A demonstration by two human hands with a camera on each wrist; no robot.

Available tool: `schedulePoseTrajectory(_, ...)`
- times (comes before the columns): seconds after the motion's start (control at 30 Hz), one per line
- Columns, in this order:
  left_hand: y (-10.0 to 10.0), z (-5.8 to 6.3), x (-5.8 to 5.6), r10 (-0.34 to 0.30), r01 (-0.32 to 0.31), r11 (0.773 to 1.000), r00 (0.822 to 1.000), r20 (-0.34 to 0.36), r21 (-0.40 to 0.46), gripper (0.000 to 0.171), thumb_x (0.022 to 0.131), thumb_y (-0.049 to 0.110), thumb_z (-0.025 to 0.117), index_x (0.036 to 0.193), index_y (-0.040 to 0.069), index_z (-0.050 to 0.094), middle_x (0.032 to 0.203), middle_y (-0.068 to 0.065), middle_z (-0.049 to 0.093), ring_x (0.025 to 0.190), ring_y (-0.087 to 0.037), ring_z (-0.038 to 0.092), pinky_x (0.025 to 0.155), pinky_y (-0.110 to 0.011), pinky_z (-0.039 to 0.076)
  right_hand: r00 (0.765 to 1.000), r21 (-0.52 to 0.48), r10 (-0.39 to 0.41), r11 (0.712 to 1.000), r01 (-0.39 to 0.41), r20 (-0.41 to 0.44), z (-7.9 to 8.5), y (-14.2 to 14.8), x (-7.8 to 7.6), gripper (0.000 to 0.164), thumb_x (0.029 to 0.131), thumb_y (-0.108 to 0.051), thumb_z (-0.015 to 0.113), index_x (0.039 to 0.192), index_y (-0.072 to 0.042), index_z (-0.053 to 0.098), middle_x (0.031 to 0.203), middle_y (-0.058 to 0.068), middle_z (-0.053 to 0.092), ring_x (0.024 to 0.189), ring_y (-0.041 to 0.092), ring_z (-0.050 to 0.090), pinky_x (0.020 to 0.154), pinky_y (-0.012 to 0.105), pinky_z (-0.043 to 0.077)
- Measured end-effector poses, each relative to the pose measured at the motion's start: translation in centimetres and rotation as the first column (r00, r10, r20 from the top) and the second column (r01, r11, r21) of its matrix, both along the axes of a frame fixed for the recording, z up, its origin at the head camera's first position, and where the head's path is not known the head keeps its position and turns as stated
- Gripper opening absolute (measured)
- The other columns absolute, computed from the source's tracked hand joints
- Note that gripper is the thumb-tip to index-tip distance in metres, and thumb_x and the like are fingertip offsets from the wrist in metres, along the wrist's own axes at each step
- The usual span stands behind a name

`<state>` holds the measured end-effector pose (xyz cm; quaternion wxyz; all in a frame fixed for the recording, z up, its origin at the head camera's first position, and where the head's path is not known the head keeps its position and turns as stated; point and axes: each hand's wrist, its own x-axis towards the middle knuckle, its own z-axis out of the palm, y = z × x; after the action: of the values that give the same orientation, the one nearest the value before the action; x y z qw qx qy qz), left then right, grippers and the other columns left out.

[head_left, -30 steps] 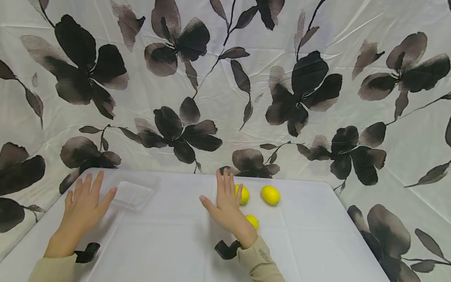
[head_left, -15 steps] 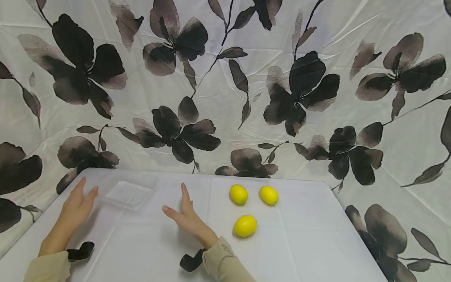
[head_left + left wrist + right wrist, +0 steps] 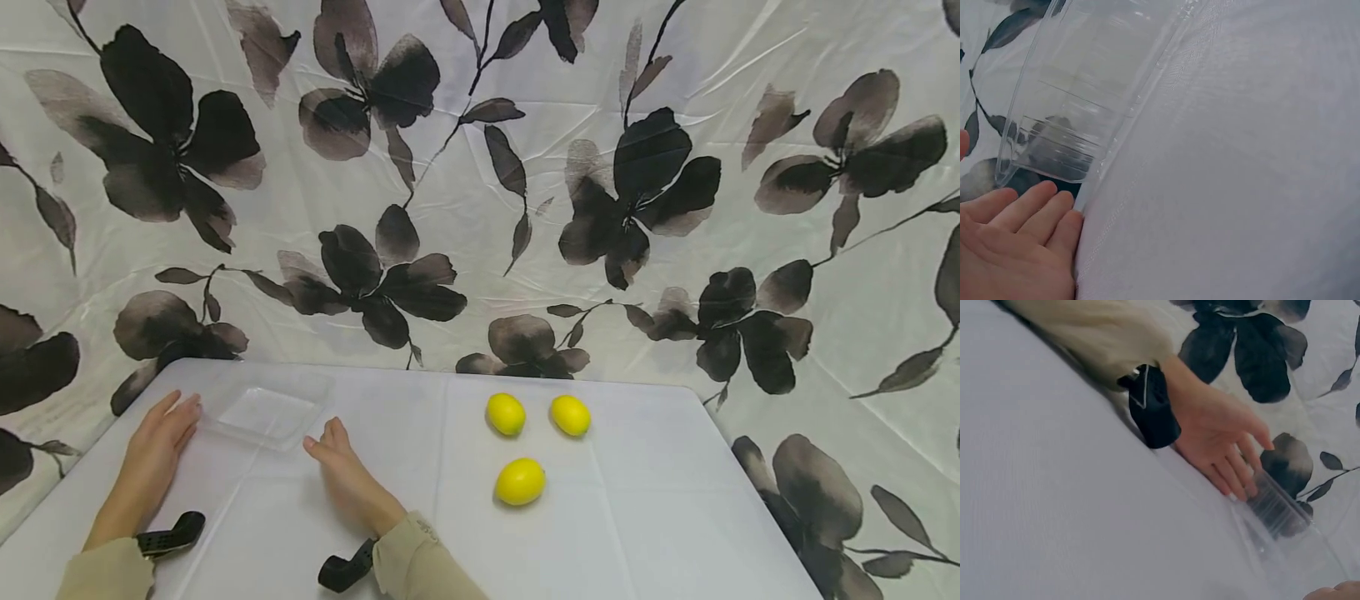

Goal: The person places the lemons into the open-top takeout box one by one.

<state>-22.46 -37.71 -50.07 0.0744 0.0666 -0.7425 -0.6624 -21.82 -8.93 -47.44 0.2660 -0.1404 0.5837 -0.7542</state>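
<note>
Your left hand (image 3: 152, 454) is at the lower left of the head view, its fingers straight and relaxed, beside the left side of the clear box (image 3: 272, 412). That box lies left of centre near the far edge of the bench (image 3: 637, 517), between your two hands. Your right hand (image 3: 350, 479) is below and to the right of the box, near its lower right corner, with the thumb held apart from the loosely extended fingers; you cannot tell from the head view whether either hand touches the box. In the left wrist view, your left palm shows at the lower left, the fingertips just below the box's near end, while the box slants through the upper left. In the right wrist view, your left hand shows near the middle with the box at the lower right. Right of centre in the head view, well apart from your hands, sit three lemons (image 3: 520, 482), two side by side toward the back and one lower down. You have a black band (image 3: 176, 535) on each wrist and tan sleeves (image 3: 423, 560). A flowered cloth (image 3: 487, 200) fills the upper frame.
</note>
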Motion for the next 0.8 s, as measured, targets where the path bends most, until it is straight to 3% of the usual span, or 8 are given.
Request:
schedulePoseTrajectory(0.13, 0.0, -0.4, 0.2, -0.059, 0.067, 0.984, 0.997, -0.054, 0.162, 0.076, 0.107, 0.04, 0.041, 0.159, 0.015, -0.009, 0.166, -0.003, 0.005, 0.151, -0.013, 0.007, 0.118, -0.017, 0.012, 0.999, -0.07, 0.029, 0.997, -0.027, 0.037, -0.4, -0.8, 0.2, 0.086, 0.101, -0.03, 0.051, 0.157, -0.002, -0.008, 0.164, 0.02, -0.007, 0.151, 0.035, -0.007, 0.121, 0.053, -0.004)
schedulePoseTrajectory(0.17, 0.0, -0.4, 0.2, -0.066, 0.072, 0.988, 0.997, -0.045, 0.137, 0.076, 0.107, 0.041, 0.04, 0.159, 0.015, -0.008, 0.166, -0.003, 0.007, 0.151, -0.013, 0.008, 0.117, -0.017, 0.013, 0.998, -0.092, 0.03, 0.995, -0.025, 0.05, -0.6, -0.9, 0.2, 0.086, 0.102, -0.03, 0.051, 0.157, -0.001, -0.008, 0.164, 0.02, -0.007, 0.151, 0.035, -0.007, 0.12, 0.052, -0.005)
schedulePoseTrajectory(0.27, 0.4, -0.3, 0.2, -0.045, 0.045, 0.997, 0.999, -0.001, -0.056, 0.074, 0.106, 0.046, 0.036, 0.16, 0.014, -0.005, 0.165, -0.008, 0.011, 0.15, -0.013, 0.015, 0.111, -0.01, 0.023, 0.997, -0.175, 0.029, 0.984, -0.016, 0.071, -0.9, -1.6, 0.2, 0.082, 0.103, -0.029, 0.047, 0.156, 0.002, -0.007, 0.164, 0.023, -0.007, 0.151, 0.036, -0.007, 0.121, 0.05, -0.005)
schedulePoseTrajectory(0.4, 0.7, -0.2, 0.1, 0.01, 0.005, 0.954, 0.999, 0.049, -0.3, 0.076, 0.105, 0.053, 0.032, 0.16, 0.011, 0.001, 0.164, -0.013, 0.015, 0.149, -0.014, 0.021, 0.098, -0.002, 0.034, 0.996, -0.251, 0.023, 0.968, 0.0, 0.086, -1.2, -2.1, 0.2, 0.077, 0.105, -0.027, 0.042, 0.154, 0.006, -0.007, 0.163, 0.025, -0.007, 0.15, 0.037, -0.006, 0.121, 0.047, -0.004)
schedulePoseTrajectory(0.53, 0.8, -0.2, 0.2, 0.002, 0.007, 0.945, 1.0, 0.027, -0.328, 0.076, 0.105, 0.052, 0.034, 0.16, 0.009, 0.005, 0.163, -0.011, 0.02, 0.149, -0.01, 0.02, 0.095, 0.001, 0.032, 0.996, -0.272, 0.019, 0.962, 0.005, 0.088, -1.4, -2.2, 0.0, 0.074, 0.106, -0.027, 0.038, 0.154, 0.008, -0.007, 0.163, 0.024, -0.007, 0.15, 0.037, -0.006, 0.122, 0.046, -0.004)
schedulePoseTrajectory(0.7, 0.6, -0.3, 0.4, -0.026, 0.02, 0.943, 1.0, -0.014, -0.332, 0.074, 0.105, 0.049, 0.038, 0.16, 0.009, 0.011, 0.16, 0.004, 0.031, 0.14, 0.009, 0.026, 0.091, 0.004, 0.031, 0.995, -0.292, 0.033, 0.957, -0.005, 0.093, -1.4, -1.8, -0.1, 0.075, 0.107, -0.032, 0.036, 0.153, 0.009, -0.007, 0.162, 0.026, -0.008, 0.15, 0.038, -0.006, 0.121, 0.046, -0.005)
schedulePoseTrajectory(0.8, 0.6, -0.2, 0.4, -0.054, 0.045, 0.945, 0.998, -0.018, -0.324, 0.073, 0.105, 0.048, 0.04, 0.159, 0.007, 0.013, 0.158, 0.007, 0.035, 0.129, 0.017, 0.033, 0.089, 0.003, 0.034, 0.995, -0.286, 0.04, 0.958, -0.011, 0.094, -1.2, -1.5, 0.0, 0.077, 0.107, -0.036, 0.034, 0.153, 0.009, -0.008, 0.162, 0.027, -0.008, 0.15, 0.038, -0.006, 0.121, 0.047, -0.006)
